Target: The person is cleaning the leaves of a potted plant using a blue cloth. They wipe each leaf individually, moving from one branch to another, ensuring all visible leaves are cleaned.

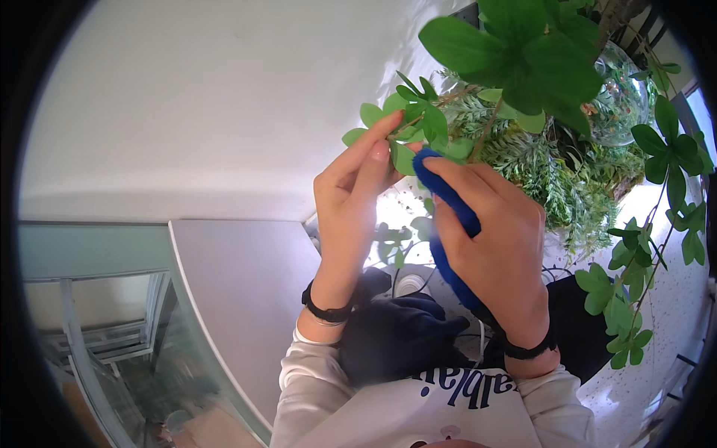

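Note:
My left hand is raised at the centre, thumb and forefinger pinching a thin leafy twig of a green plant. In my right hand is a folded blue cloth, bunched between thumb and fingers, its lower end hanging below the palm. The cloth's upper tip lies close beside a leaf near my left fingertips; whether they touch is hard to tell. Large dark green leaves spread above my right hand. My left fingers beyond the thumb are partly hidden.
Ferny foliage and a clear glass globe are at the upper right. Leafy stems trail down the right side. A pale wall rises at the left, above a white panel and a glass-sided structure.

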### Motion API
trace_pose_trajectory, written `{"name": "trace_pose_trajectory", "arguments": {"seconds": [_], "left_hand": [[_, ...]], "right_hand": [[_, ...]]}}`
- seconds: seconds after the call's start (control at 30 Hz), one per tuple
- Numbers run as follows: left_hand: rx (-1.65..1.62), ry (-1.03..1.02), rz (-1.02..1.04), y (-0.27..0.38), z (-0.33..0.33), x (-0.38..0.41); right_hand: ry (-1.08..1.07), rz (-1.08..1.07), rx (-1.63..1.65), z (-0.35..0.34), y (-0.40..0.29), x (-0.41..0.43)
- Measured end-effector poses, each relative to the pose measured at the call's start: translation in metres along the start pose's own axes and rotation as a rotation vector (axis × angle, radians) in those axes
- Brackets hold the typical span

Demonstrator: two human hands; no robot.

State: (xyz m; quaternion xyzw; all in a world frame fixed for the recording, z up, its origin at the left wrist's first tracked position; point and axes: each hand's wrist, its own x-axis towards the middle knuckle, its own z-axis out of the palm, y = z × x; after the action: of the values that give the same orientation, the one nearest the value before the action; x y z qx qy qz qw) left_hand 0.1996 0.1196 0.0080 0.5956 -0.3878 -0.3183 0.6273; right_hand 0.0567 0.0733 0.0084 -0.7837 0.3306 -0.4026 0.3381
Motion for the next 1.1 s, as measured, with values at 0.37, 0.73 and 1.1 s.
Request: {"name": "trace_pose_trajectory", "arguments": {"seconds": [0.37,0.73,1.1], "left_hand": [[-0.010,-0.050,0.009,0.008,0.005,-0.010],[-0.016,-0.022,0.065,0.008,0.001,-0.006],[-0.042,-0.062,0.025,0.012,0.004,-0.012]], "right_hand": [[0.044,-0.071,-0.074,0.009,-0.002,0.005],[-0.054,-0.039,-0.081,-0.007,0.000,-0.009],[0.003,-0.126,-0.130,0.007,-0.007,0.003]]}}
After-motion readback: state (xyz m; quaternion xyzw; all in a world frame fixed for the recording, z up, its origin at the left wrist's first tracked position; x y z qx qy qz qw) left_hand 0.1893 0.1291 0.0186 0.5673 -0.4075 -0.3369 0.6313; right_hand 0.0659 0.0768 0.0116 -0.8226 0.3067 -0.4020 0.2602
